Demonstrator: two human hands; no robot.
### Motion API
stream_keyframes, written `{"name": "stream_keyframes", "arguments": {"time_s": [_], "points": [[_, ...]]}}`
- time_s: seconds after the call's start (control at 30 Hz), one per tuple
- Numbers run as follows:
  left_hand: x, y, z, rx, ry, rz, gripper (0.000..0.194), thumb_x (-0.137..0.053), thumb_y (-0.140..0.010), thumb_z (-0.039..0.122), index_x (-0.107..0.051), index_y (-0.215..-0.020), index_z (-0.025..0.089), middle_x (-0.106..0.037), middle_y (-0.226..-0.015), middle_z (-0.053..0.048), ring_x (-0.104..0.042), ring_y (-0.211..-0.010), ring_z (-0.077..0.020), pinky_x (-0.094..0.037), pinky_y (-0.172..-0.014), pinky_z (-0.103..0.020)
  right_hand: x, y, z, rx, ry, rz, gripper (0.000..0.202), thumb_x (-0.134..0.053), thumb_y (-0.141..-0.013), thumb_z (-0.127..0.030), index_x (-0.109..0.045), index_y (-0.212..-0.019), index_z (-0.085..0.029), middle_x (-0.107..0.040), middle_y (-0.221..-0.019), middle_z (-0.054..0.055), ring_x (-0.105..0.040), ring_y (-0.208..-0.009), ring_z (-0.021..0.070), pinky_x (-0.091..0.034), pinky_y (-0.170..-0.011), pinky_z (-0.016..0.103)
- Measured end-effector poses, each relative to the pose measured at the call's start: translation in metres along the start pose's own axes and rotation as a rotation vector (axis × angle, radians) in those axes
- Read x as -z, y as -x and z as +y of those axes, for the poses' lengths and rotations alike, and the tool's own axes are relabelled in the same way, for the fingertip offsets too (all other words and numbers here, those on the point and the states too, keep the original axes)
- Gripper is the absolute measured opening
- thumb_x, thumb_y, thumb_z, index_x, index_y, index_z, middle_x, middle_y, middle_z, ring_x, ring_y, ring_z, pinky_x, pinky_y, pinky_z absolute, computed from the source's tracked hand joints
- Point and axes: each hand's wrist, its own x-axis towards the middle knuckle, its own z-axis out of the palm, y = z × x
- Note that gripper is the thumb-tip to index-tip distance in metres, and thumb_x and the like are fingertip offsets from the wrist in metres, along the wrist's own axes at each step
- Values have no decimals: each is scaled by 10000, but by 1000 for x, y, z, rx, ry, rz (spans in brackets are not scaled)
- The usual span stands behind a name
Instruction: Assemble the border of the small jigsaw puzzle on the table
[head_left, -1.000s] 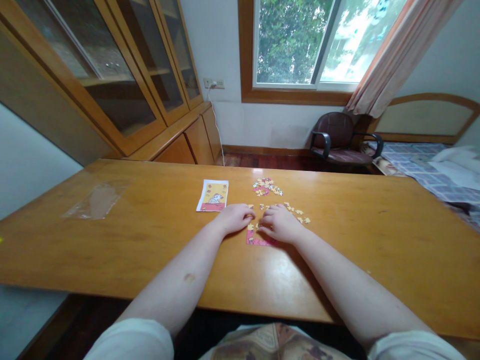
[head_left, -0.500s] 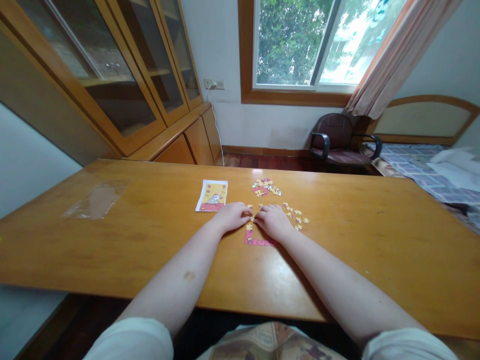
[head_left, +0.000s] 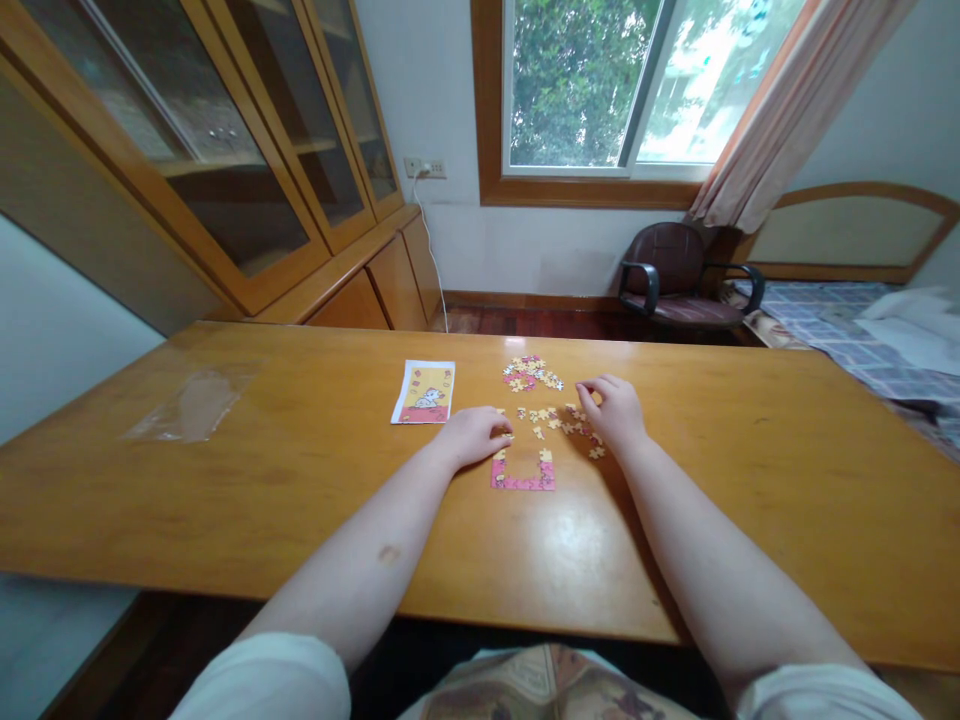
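Note:
My left hand [head_left: 474, 436] rests on the table, thumb and fingers closed around a small yellow puzzle piece at the upper end of the left border. Below lies the joined pink puzzle border [head_left: 523, 484], U-shaped, with yellow pieces topping its sides. My right hand [head_left: 616, 408] is raised over the right side of the loose yellow pieces [head_left: 577, 428], thumb and forefinger apart, with nothing visible between them. Some of those pieces are partly hidden by that hand. Farther back is a pile of mixed pink, yellow and white pieces [head_left: 529, 374].
Left of the pieces lies a picture card [head_left: 424, 392] with a white animal on yellow and pink. A clear plastic bag [head_left: 196, 402] is on the left of the wooden table [head_left: 315, 480]. Beyond the table stand a glass-door cabinet [head_left: 300, 150] and an armchair [head_left: 675, 275].
My right hand has left the border beside my left hand and moved right and away, over the loose pieces. Several yellow pieces now show in between. My left hand has barely shifted.

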Motion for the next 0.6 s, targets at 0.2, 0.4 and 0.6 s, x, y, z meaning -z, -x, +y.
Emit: {"name": "stream_keyframes", "arguments": {"time_s": [0.2,0.4,0.6], "points": [[5,1,-10,-16,60,-57,243,-567,-831,367,-722,-999,285,-674,-971,-28,-610,-915,-177,-448,-771,-248,0,1,5,-28,-21,54,311,-450,-892,-342,-677,-756,-177,-672,-770,77,-593,-739,186,-409,-750,300],[7,4,-16,-10,100,-46,246,-570,-827,355,-721,-1007,284,-669,-938,-25,-606,-881,-169,-449,-762,-246,-2,1,12,-70,-31,56,316,-448,-888,-352,-675,-750,-184,-666,-754,71,-581,-719,186,-413,-743,303],[7,3,-16,-12,108,-50,236,-555,-836,324,-724,-994,277,-670,-953,-25,-605,-892,-165,-451,-768,-241,10,-4,16,-101,-77,-173,282,-495,-854,-362,-693,-767,-182,-673,-761,54,-574,-715,170,-413,-684,277]]}}
